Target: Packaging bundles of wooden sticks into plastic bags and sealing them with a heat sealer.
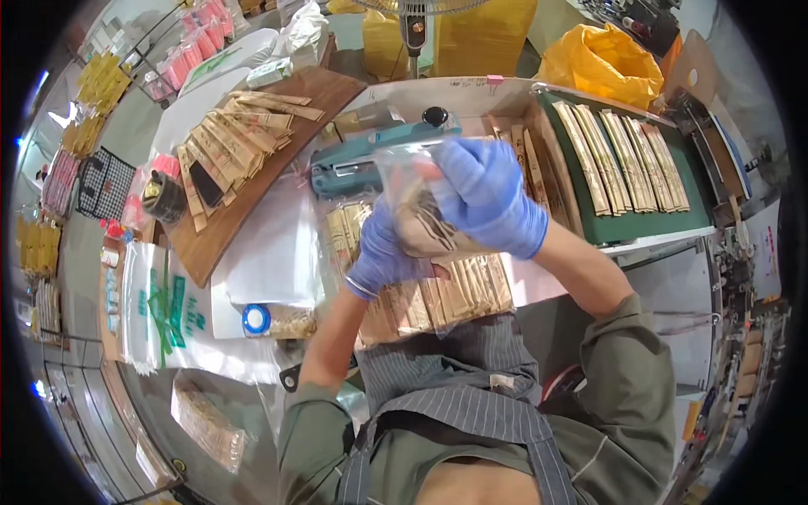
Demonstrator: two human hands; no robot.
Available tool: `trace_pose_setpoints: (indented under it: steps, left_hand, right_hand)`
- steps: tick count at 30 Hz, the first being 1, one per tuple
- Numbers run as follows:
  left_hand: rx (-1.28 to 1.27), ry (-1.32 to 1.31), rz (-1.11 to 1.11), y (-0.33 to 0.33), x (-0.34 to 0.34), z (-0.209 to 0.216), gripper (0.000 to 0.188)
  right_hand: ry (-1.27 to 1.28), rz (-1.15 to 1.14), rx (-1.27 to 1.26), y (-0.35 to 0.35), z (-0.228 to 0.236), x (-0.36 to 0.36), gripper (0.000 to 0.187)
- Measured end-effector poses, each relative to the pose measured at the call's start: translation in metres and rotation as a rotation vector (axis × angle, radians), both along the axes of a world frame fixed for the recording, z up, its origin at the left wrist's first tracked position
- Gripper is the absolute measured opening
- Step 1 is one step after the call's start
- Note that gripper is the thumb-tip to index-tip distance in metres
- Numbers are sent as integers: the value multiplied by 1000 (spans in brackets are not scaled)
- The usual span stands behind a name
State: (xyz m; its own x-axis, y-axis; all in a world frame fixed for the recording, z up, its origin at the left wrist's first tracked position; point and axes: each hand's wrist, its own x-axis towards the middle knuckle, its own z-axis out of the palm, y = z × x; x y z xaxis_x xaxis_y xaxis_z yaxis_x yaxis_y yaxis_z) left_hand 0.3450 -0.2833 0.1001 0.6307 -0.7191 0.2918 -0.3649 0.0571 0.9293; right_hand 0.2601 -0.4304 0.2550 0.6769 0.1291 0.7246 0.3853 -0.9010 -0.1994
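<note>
Both my hands wear blue gloves and are slightly blurred. My right hand (488, 198) is closed on the upper part of a clear plastic bag (421, 223) with pale, dark-marked contents. Around the bag's lower left side curls my left hand (383, 248), its fingertips partly hidden behind the bag. Just beyond my hands lies a teal bag sealer (349, 168) with a black knob. Beneath them, rows of slim tan paper packets (429, 303) lie close together near my apron.
A brown board (316, 84) at the left carries fanned tan packets (240, 139) and a tape roll (164, 195). On the right, a green surface (602, 227) bears a row of packets (619, 160). A yellow sack (602, 63) stands behind; a fan stand (412, 34) rises at the back.
</note>
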Motion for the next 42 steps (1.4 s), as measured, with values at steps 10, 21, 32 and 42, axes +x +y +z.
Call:
trace_pose_setpoints:
  steps: [10, 21, 32, 42]
  left_hand:
    - [30, 620, 112, -28, 4, 12, 51]
    - [-120, 1178, 86, -19, 81, -39, 26]
    - [40, 1162, 114, -43, 105, -38, 32]
    - [86, 380, 655, 64, 49, -80, 41]
  right_hand:
    - [-206, -807, -20, -150, -113, 156, 16]
    - [-52, -56, 483, -48, -65, 166, 9]
    - [-196, 43, 190, -28, -42, 179, 6]
    - [279, -157, 887, -66, -207, 152, 20]
